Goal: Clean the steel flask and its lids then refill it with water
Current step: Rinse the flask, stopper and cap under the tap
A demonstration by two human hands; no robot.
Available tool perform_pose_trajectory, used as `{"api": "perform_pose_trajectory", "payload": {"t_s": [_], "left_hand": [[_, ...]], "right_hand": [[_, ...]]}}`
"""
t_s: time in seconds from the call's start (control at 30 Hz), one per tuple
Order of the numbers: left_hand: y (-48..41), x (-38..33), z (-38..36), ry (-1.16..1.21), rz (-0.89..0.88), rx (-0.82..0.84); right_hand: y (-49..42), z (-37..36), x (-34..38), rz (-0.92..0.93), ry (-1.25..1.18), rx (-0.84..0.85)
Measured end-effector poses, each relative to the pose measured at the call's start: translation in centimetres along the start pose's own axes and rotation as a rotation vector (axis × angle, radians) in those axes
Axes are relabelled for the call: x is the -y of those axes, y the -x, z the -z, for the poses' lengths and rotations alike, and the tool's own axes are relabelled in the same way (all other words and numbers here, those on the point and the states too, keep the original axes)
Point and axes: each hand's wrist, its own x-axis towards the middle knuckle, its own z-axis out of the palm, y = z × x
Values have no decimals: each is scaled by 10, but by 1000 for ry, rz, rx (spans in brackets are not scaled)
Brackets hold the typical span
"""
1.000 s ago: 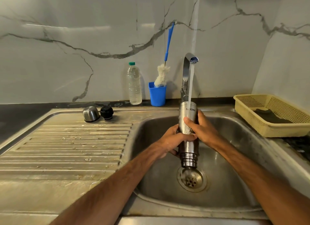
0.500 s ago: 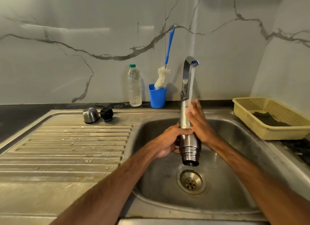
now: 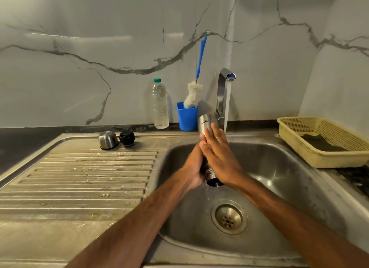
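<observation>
Nearly upright over the sink [image 3: 279, 177], the steel flask [image 3: 205, 125] points its mouth to 6 o'clock, the left hand [image 3: 192, 163] curled round its 9 o'clock side, the right hand [image 3: 218, 155] pressing flat-fingered at 3 o'clock, and the tap stream [image 3: 227, 107] falling just beside at 1 o'clock.

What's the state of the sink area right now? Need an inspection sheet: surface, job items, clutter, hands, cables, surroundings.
Surface: steel sink with ribbed draining board; droplets on the board.
Job's things: steel flask held tilted, mouth down, over the basin; steel lid and black lid side by side at the board's far edge.
Clutter: plastic bottle; blue cup holding a bottle brush; yellow basket with a dark cloth.
Hands: left hand grips the flask; right hand lies flat on it, fingers straight.
Cables: nothing seen.
Surroundings: tap running; marble wall.
</observation>
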Motion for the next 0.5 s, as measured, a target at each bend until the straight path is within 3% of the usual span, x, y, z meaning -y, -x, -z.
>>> {"api": "perform_pose_trajectory", "payload": {"t_s": [0.23, 0.4, 0.5], "left_hand": [[8, 11, -18, -175, 81, 26], [10, 16, -23, -253, 109, 70], [11, 17, -19, -195, 89, 63]], "right_hand": [[-21, 26, -31, -140, -248, -147], [-17, 41, -39, -188, -255, -288], [-16, 32, -29, -180, -260, -251]]}}
